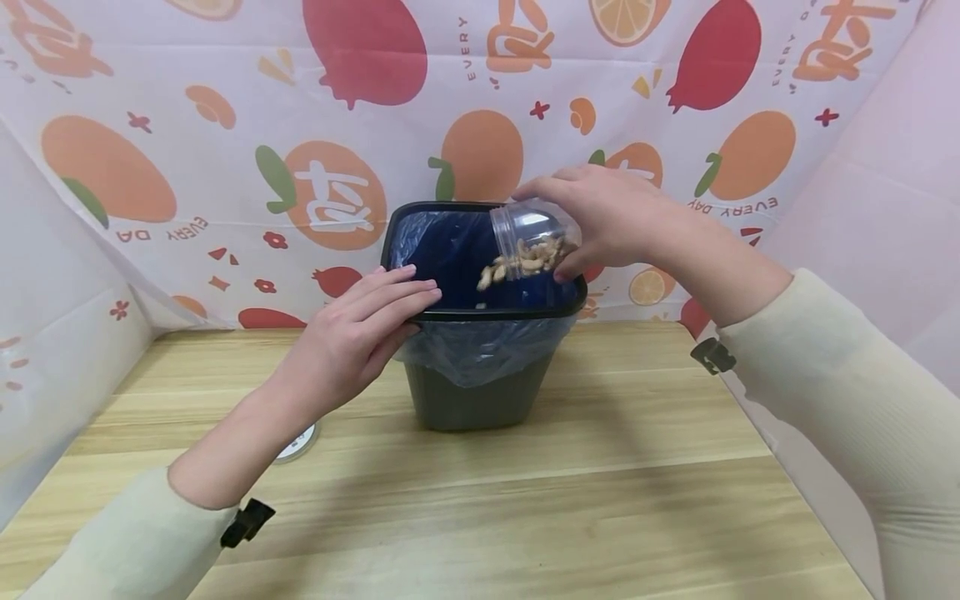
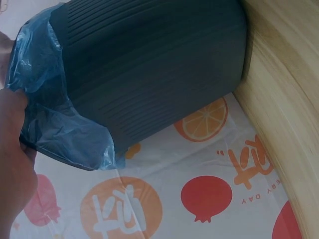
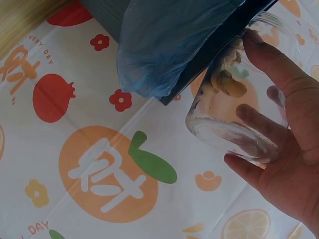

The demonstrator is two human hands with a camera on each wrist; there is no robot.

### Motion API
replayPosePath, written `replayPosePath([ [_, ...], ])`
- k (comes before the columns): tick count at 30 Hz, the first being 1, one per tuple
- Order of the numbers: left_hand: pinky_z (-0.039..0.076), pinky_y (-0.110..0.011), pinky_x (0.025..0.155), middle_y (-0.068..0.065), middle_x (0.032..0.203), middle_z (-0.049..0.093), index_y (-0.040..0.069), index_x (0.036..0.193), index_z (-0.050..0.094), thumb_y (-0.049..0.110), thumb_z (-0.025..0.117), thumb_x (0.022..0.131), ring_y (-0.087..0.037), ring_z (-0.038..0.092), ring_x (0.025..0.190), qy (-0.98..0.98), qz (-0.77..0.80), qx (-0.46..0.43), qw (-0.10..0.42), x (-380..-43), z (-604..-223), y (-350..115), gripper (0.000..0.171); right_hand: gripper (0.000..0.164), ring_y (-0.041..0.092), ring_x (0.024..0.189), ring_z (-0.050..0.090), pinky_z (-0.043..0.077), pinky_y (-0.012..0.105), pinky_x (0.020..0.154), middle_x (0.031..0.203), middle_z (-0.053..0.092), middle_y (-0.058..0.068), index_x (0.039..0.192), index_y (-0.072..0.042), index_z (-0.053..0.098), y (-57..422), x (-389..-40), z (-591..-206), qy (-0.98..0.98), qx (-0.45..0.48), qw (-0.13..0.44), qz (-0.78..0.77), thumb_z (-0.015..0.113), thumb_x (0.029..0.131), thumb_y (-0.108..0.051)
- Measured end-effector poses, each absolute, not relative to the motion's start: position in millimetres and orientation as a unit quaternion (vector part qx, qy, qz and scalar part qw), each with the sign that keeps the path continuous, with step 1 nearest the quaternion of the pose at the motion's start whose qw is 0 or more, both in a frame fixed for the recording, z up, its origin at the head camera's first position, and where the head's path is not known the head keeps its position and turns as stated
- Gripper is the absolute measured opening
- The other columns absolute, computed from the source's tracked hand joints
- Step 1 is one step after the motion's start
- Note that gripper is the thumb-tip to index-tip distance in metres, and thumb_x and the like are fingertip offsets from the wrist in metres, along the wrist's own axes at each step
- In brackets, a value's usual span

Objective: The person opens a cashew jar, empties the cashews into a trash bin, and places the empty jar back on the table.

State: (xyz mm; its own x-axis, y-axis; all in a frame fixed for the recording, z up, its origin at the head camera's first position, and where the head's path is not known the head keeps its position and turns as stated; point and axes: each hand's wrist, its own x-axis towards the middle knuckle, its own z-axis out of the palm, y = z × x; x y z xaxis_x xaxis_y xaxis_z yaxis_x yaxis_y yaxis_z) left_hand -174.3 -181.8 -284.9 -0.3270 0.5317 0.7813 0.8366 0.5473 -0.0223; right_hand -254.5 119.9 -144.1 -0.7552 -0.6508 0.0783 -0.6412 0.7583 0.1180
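A dark trash bin (image 1: 480,400) lined with a translucent bluish bag (image 1: 480,346) stands upright on the table. My left hand (image 1: 360,333) holds its front-left rim, fingers lying over the edge and thumb on the outside; the left wrist view shows the thumb side against the bag. Over the bin's right side, my right hand (image 1: 607,217) grips a clear plastic jar (image 3: 234,129), tipped with its mouth toward the left. Tan curved nuts (image 1: 540,254), like cashews, lie along the jar's lower wall and spill from its mouth above the bin's opening.
On the wooden table (image 1: 480,517), a round pale lid-like disc (image 1: 298,443) is partly hidden beneath my left forearm. A fruit-printed cloth (image 1: 262,83) hangs right behind the bin. Paler cloth walls stand at both sides.
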Motion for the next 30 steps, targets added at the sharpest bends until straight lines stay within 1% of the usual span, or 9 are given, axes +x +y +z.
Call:
replayPosePath([
  [9, 0.038, -0.055, 0.112, -0.01, 0.133, 0.064, 0.008, 0.134, 0.063, -0.003, 0.075, 0.083, -0.031, 0.053, 0.133, -0.796, -0.195, -0.43, 0.378, -174.9, -286.6, -182.8, 0.054, 0.092, 0.029, 0.126, 0.048, 0.05, 0.061, 0.088, 0.145, 0.052, 0.004, 0.148, -0.036, 0.042, 119.1, -253.4, -142.9, -0.935, 0.349, 0.06, -0.037, 0.091, 0.07, -0.041],
  [13, 0.037, -0.054, 0.113, -0.009, 0.134, 0.064, 0.008, 0.135, 0.062, -0.002, 0.074, 0.084, -0.031, 0.053, 0.133, -0.8, -0.193, -0.427, 0.375, -175.6, -287.1, -183.4, 0.053, 0.093, 0.031, 0.131, 0.047, 0.051, 0.062, 0.088, 0.146, 0.051, 0.005, 0.148, -0.035, 0.042, 117.3, -252.5, -141.7, -0.931, 0.356, 0.063, -0.045, 0.091, 0.07, -0.04],
  [18, 0.037, -0.055, 0.113, -0.009, 0.133, 0.064, 0.008, 0.134, 0.063, -0.002, 0.074, 0.085, -0.033, 0.054, 0.132, -0.799, -0.195, -0.427, 0.375, -175.3, -287.7, -183.1, 0.052, 0.092, 0.035, 0.136, 0.042, 0.049, 0.065, 0.091, 0.149, 0.05, 0.006, 0.148, -0.034, 0.043, 115.9, -250.8, -140.5, -0.927, 0.365, 0.068, -0.056, 0.092, 0.07, -0.038],
  [21, 0.037, -0.055, 0.113, -0.009, 0.133, 0.065, 0.008, 0.134, 0.063, -0.002, 0.074, 0.084, -0.033, 0.055, 0.131, -0.799, -0.197, -0.427, 0.376, -174.5, -287.6, -182.8, 0.052, 0.092, 0.035, 0.136, 0.041, 0.048, 0.064, 0.093, 0.149, 0.05, 0.005, 0.147, -0.034, 0.043, 115.3, -249.6, -139.7, -0.925, 0.369, 0.072, -0.06, 0.092, 0.07, -0.036],
  [27, 0.037, -0.055, 0.113, -0.01, 0.132, 0.065, 0.007, 0.133, 0.063, -0.003, 0.075, 0.084, -0.033, 0.055, 0.131, -0.796, -0.199, -0.428, 0.379, -173.4, -287.2, -182.2, 0.052, 0.09, 0.034, 0.133, 0.044, 0.05, 0.06, 0.089, 0.147, 0.052, 0.004, 0.147, -0.034, 0.044, 113.5, -247.6, -138.7, -0.921, 0.376, 0.077, -0.07, 0.092, 0.07, -0.033],
  [30, 0.037, -0.055, 0.113, -0.009, 0.132, 0.065, 0.008, 0.134, 0.063, -0.003, 0.074, 0.084, -0.033, 0.055, 0.131, -0.797, -0.199, -0.427, 0.378, -172.9, -287.0, -182.3, 0.052, 0.09, 0.035, 0.133, 0.044, 0.051, 0.06, 0.089, 0.146, 0.052, 0.004, 0.147, -0.033, 0.045, 112.3, -246.9, -138.5, -0.919, 0.379, 0.078, -0.075, 0.092, 0.07, -0.032],
])
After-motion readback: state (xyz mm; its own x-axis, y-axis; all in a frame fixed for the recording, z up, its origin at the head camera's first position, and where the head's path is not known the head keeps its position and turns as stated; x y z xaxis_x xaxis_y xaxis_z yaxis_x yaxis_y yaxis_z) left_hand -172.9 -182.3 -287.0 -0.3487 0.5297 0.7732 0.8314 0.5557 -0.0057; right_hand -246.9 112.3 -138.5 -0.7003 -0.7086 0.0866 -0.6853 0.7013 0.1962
